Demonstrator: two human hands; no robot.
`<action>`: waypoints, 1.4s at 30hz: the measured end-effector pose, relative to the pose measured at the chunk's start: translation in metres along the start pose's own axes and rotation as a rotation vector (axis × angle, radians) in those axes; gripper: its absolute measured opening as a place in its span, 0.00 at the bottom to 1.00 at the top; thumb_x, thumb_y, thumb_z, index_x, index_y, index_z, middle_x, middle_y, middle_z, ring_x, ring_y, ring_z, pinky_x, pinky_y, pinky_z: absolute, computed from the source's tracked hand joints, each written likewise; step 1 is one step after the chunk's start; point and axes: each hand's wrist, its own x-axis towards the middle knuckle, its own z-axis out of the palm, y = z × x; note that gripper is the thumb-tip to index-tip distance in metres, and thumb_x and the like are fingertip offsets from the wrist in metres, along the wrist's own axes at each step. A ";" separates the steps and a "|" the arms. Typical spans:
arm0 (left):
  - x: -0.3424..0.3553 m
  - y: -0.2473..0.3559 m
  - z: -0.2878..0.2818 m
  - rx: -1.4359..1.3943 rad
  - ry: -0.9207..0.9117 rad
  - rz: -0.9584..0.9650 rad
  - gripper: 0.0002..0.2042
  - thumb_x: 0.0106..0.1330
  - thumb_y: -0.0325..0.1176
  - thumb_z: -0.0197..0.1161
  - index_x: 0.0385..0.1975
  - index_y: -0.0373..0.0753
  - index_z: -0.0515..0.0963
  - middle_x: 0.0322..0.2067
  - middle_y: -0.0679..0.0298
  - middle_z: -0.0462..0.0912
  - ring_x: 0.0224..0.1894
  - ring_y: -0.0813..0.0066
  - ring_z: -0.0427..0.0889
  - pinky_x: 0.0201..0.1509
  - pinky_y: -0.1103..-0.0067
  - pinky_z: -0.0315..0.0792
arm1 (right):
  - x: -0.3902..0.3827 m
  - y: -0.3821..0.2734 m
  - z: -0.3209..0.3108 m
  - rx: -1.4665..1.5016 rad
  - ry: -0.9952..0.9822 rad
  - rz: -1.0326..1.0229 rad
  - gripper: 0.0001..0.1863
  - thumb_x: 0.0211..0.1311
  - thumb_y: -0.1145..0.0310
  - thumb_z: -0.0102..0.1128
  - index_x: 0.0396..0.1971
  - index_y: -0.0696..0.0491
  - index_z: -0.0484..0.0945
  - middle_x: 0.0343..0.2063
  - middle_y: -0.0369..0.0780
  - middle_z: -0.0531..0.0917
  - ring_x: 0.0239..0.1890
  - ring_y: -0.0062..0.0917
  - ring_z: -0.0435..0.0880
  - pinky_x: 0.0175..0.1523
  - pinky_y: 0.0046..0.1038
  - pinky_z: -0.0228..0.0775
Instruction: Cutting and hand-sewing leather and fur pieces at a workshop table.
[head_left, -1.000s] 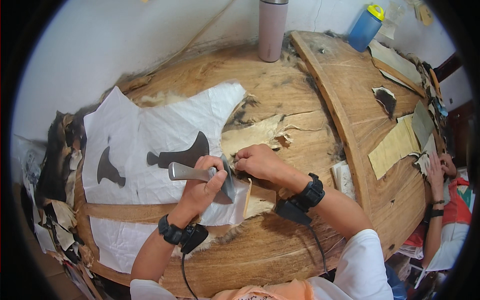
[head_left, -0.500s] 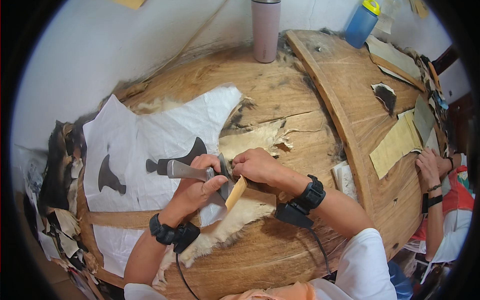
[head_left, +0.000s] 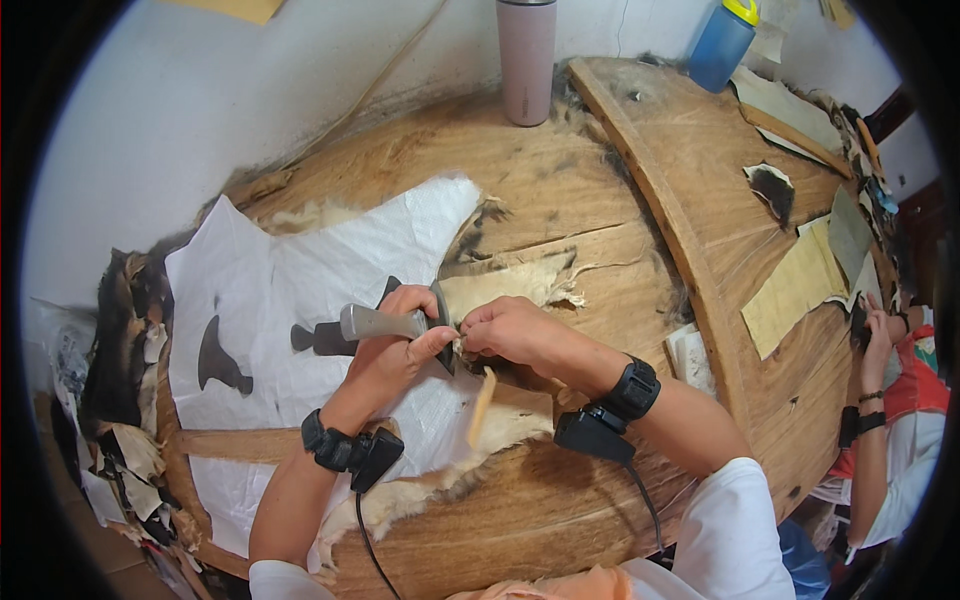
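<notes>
My left hand [head_left: 392,345] is closed around a tool with a grey handle [head_left: 372,322] and a dark curved blade [head_left: 443,330], the handle pointing left. Close against the blade, my right hand [head_left: 507,330] has its fingers pinched at a pale, furry bit [head_left: 460,348]; what lies between the fingertips is mostly hidden. A narrow yellowish strip [head_left: 482,408] stands just below the hands. Under them lies a pale fur hide [head_left: 505,415], partly overlapped by a white sheet [head_left: 330,255] with dark shapes on it.
On the wooden table [head_left: 560,185], a pink tumbler [head_left: 527,65] and a blue bottle [head_left: 720,48] with a yellow lid stand at the back. A raised wooden strip [head_left: 660,200] crosses the table. Hide scraps [head_left: 135,450] pile up at left. A co-worker's hand [head_left: 875,335] is beside yellow paper [head_left: 790,295].
The tool's handle has shifted slightly up and right. The yellowish strip has turned edge-on and stands lower. My right hand stays pinched beside the blade. The co-worker's hands have shifted right.
</notes>
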 end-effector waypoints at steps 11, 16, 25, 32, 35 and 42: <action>0.014 -0.011 -0.004 0.031 0.046 -0.011 0.21 0.57 0.49 0.61 0.33 0.36 0.66 0.34 0.61 0.68 0.38 0.69 0.67 0.45 0.79 0.63 | -0.015 -0.009 -0.012 0.311 -0.090 -0.032 0.02 0.50 0.71 0.56 0.24 0.52 0.76 0.17 0.27 0.71 0.17 0.07 0.63 0.19 0.14 0.45; 0.020 -0.017 -0.004 0.014 0.045 -0.020 0.21 0.58 0.50 0.59 0.33 0.36 0.66 0.36 0.60 0.67 0.39 0.68 0.67 0.46 0.78 0.64 | -0.032 -0.023 -0.028 0.281 -0.032 -0.043 0.03 0.52 0.71 0.55 0.25 0.52 0.76 0.16 0.26 0.71 0.16 0.06 0.63 0.19 0.13 0.45; 0.000 0.004 -0.003 -0.237 0.113 -0.120 0.17 0.65 0.50 0.53 0.32 0.40 0.68 0.27 0.67 0.68 0.27 0.81 0.66 0.30 0.82 0.63 | -0.097 -0.029 -0.064 -0.392 0.512 -0.580 0.10 0.54 0.69 0.55 0.31 0.60 0.78 0.21 0.39 0.79 0.24 0.25 0.76 0.30 0.26 0.66; -0.067 0.048 -0.031 -0.368 0.342 0.015 0.20 0.70 0.54 0.36 0.36 0.45 0.67 0.33 0.73 0.67 0.26 0.90 0.65 0.25 0.90 0.61 | -0.091 0.052 -0.040 -1.052 0.588 -0.627 0.10 0.46 0.71 0.57 0.31 0.55 0.72 0.27 0.47 0.74 0.30 0.45 0.74 0.36 0.40 0.68; -0.093 0.051 -0.037 -0.439 0.369 0.003 0.19 0.70 0.53 0.37 0.36 0.44 0.67 0.35 0.72 0.69 0.26 0.90 0.65 0.25 0.90 0.61 | -0.088 0.067 -0.031 -1.048 0.401 -0.608 0.10 0.45 0.72 0.58 0.30 0.56 0.71 0.28 0.46 0.73 0.31 0.43 0.74 0.36 0.39 0.67; -0.158 0.043 -0.054 -0.300 0.292 -0.119 0.17 0.70 0.50 0.40 0.31 0.43 0.68 0.31 0.73 0.69 0.26 0.91 0.63 0.25 0.90 0.61 | -0.176 0.039 -0.003 -1.051 -0.317 0.062 0.08 0.47 0.62 0.66 0.23 0.50 0.82 0.14 0.40 0.77 0.22 0.34 0.79 0.28 0.31 0.68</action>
